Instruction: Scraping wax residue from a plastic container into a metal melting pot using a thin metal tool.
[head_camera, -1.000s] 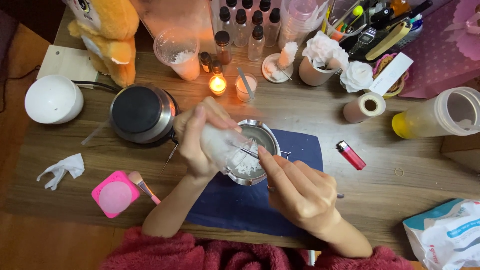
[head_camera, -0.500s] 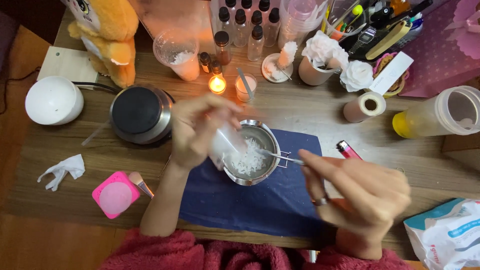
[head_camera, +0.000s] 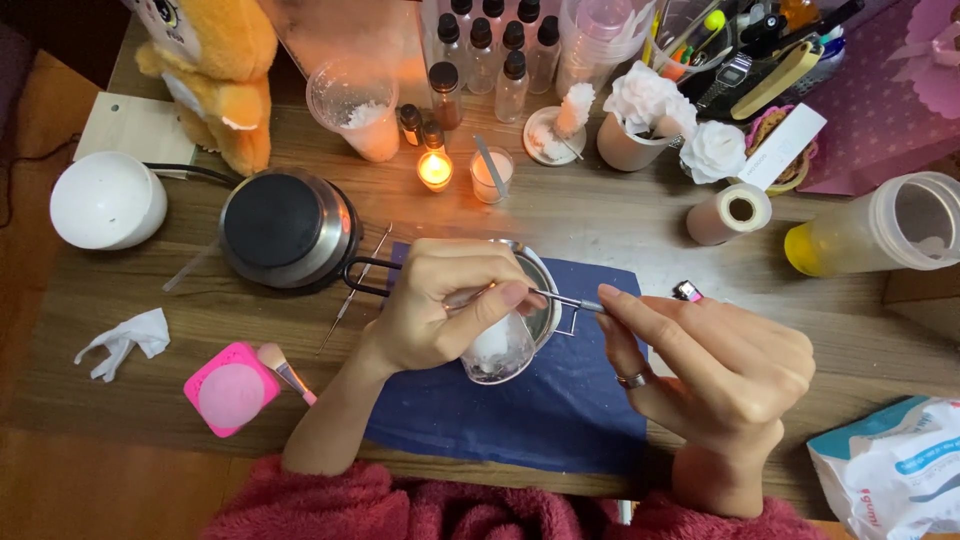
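Observation:
My left hand (head_camera: 440, 305) grips a clear plastic cup (head_camera: 497, 350) with white flakes in it, tilted over a small metal pot (head_camera: 540, 290). The pot stands on a dark blue cloth (head_camera: 540, 410) at the table's middle. My right hand (head_camera: 715, 370) pinches a thin metal tool (head_camera: 565, 299) whose tip reaches into the cup's mouth. The hand covers most of the pot, and its black wire handle (head_camera: 365, 282) sticks out to the left.
A round hot plate (head_camera: 285, 225) and a white dome (head_camera: 105, 200) sit at the left. A lit candle (head_camera: 435, 168), small bottles (head_camera: 500, 60), a cup of flakes (head_camera: 355, 105) and white flowers (head_camera: 655, 110) line the back. A yellow-based jar (head_camera: 880, 230) lies right, a pink mould (head_camera: 228, 388) front left.
My left hand has swung the cup round from the pot's left side to its front. My right hand has brought the metal tool back into the cup.

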